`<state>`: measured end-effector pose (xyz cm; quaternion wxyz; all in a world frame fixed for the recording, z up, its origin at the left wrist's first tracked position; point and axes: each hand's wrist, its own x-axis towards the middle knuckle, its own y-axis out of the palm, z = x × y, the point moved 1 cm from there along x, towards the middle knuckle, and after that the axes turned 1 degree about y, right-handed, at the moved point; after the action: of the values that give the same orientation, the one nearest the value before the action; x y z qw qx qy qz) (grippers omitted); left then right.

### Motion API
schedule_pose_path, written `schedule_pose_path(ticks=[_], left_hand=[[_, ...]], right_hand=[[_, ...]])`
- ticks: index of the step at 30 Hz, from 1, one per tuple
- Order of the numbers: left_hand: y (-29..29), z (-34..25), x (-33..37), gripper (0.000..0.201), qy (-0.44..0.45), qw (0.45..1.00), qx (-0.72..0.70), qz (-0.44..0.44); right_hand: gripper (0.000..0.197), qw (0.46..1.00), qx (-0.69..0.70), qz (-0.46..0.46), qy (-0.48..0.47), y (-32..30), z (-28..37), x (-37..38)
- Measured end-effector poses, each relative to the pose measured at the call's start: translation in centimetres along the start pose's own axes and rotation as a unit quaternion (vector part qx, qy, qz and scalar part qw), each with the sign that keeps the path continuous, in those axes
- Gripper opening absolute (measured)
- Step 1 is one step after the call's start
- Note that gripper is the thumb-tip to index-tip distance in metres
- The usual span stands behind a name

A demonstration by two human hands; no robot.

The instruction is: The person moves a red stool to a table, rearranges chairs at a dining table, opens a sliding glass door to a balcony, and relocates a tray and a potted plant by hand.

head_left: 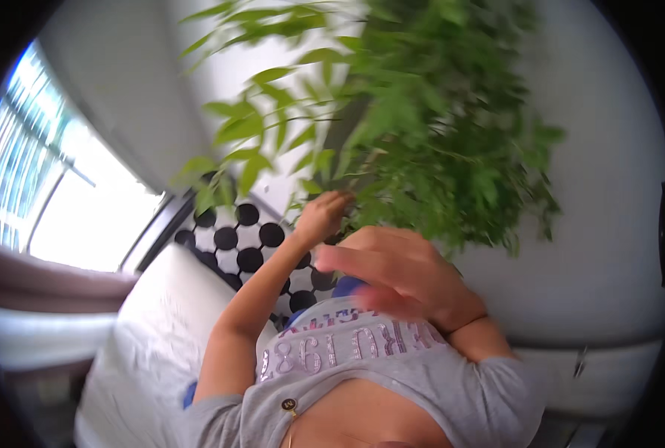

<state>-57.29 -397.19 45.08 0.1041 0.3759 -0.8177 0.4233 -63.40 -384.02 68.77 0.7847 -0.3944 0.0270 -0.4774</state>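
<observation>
A large leafy green plant (452, 142) fills the upper middle, with longer, lighter leaves at its left. My left hand (323, 216) reaches in among its lower stems. The fingers are bent together there; leaves and blur hide what is between them. Closer to me, in front of my chest, is my right hand (403, 272), smeared by motion. Its forefinger points left and the thumb lies apart below, with nothing visible between them. The hand is just below the lowest leaves, and I cannot tell whether it touches any.
A white covered surface (160, 321) stands at my left, below a bright window (86, 201). The floor (250, 237) has black round spots on white. A pale wall (594, 172) rises at the right, with a white cabinet or drawer (541, 373) at lower right.
</observation>
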Motion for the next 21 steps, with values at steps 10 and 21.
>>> schedule_pose_path(ticks=[10,21], left_hand=[[-8.9,5.4,-12.4,0.017,-0.219,0.955,0.065,-0.190],[-25.7,20.5,-16.6,0.017,-0.371,0.827,0.086,-0.414]], right_hand=[[0.038,0.795,0.561,-0.015,-0.230,7.4,5.2,11.1],[0.022,0.929,0.357,0.079,-0.053,11.7,-13.9,37.1]])
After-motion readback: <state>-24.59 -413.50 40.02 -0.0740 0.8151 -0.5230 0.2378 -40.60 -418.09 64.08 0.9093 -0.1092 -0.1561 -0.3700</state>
